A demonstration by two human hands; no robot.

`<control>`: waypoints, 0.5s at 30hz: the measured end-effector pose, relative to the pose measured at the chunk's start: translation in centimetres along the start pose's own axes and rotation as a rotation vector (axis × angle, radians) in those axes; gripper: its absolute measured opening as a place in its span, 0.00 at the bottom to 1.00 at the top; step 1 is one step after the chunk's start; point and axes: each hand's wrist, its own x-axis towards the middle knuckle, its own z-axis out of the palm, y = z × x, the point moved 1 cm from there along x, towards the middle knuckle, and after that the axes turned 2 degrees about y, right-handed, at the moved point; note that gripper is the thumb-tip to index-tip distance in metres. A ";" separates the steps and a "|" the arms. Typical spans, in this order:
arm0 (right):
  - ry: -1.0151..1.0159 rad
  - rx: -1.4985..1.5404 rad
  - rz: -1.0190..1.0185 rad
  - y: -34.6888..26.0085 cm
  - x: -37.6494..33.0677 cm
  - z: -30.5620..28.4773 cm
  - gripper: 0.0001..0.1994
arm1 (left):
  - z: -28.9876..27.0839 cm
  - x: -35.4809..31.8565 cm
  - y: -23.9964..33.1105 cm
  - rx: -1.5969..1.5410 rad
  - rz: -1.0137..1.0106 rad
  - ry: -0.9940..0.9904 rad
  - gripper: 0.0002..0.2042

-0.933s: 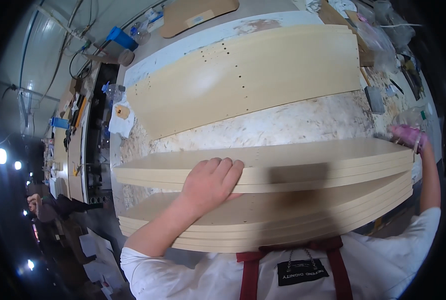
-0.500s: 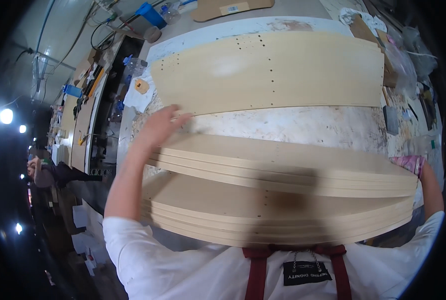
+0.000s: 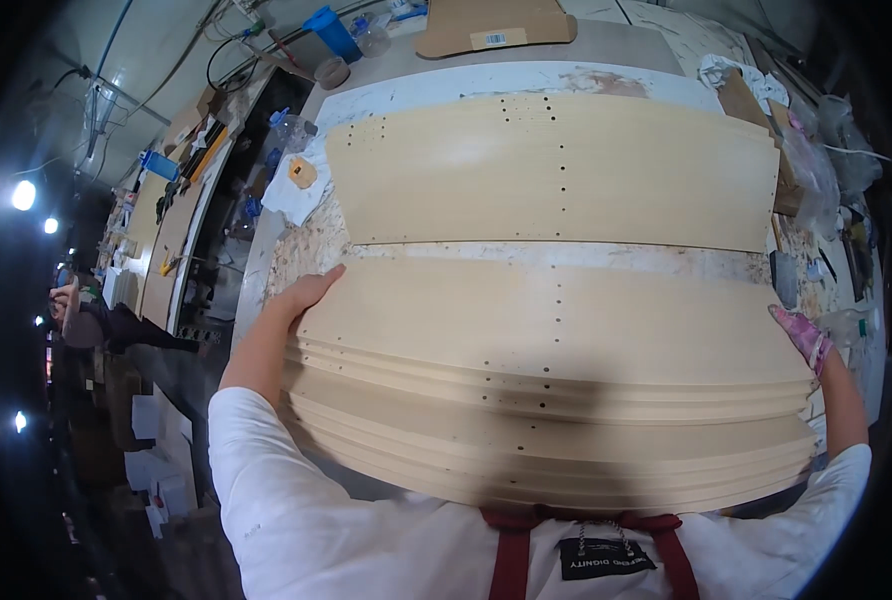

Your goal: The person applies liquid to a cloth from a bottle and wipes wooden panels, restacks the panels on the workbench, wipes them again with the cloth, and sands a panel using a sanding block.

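Observation:
Between my hands lies the top pale wooden panel [image 3: 436,310], drilled with rows of small dark holes. My bare left hand [image 3: 316,293] grips its left end near the far corner; some of the fingers are hidden. At the opposite end, my right hand [image 3: 802,338], in a pink-purple glove, holds the right edge. Several similar panels [image 3: 446,425] are stacked beneath and nearer my body, their front edges stepped. Another drilled panel [image 3: 456,180] rests farther away, parallel to the first, with a narrow strip of stained white tabletop [image 3: 656,257] between them.
At the far left are a white cloth [image 3: 291,200] with an orange-tan piece, plastic bottles and a blue cup [image 3: 332,33]. Cardboard [image 3: 496,25] lies at the back. Plastic bags [image 3: 816,165] and a dark block [image 3: 783,278] sit right. A person [image 3: 96,325] stands farther left.
My left hand has come down from above the far left corner onto the panel's end. The top panel has moved away from me, covering more tabletop. My right hand has moved farther along its edge.

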 end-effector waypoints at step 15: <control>0.404 0.409 -0.823 -0.5 19.3 -12.8 0.27 | -2.8 6.9 6.4 -1.667 0.591 0.339 0.22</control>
